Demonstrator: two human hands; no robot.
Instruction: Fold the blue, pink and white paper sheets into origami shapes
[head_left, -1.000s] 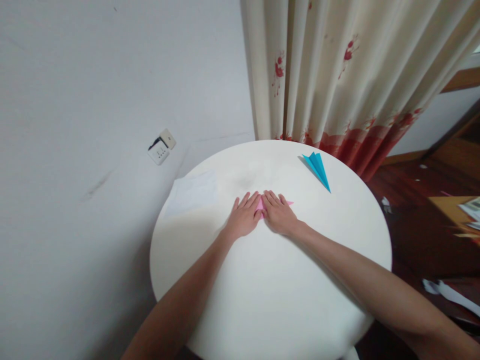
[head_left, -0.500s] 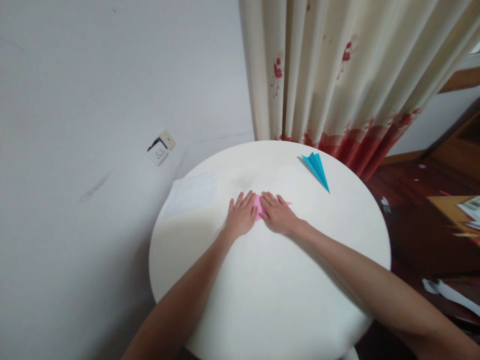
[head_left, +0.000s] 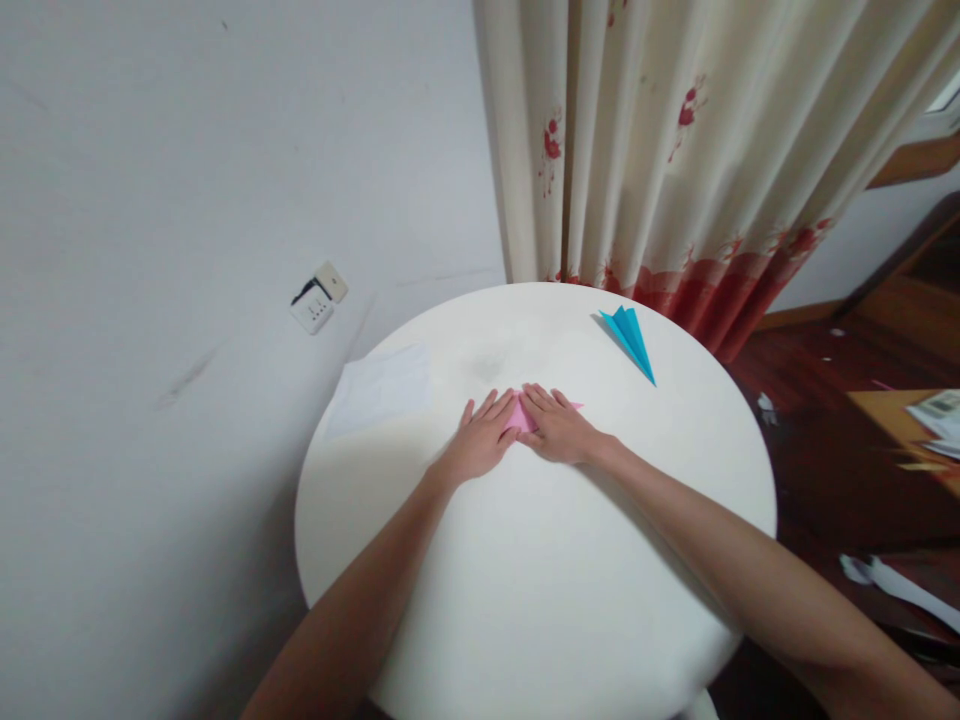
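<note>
I see both hands, left and right, pressed flat on the pink paper, grip spread; fold unfinished. Blue plane lies finished beyond it on the counter.

On the table, the folded paper lies under both hands, paper plane behind right, sheet left.

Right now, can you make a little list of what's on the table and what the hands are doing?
left hand: left hand lies flat, fingers on the pink paper
right hand: right hand lies flat on the same paper
pink paper: folded, mostly hidden under both hands
blue paper plane: blue paper plane lies apart, near the far edge
white sheet: white sheet lies at the left edge
table: round white table
behind: curtain with red flowers
</note>
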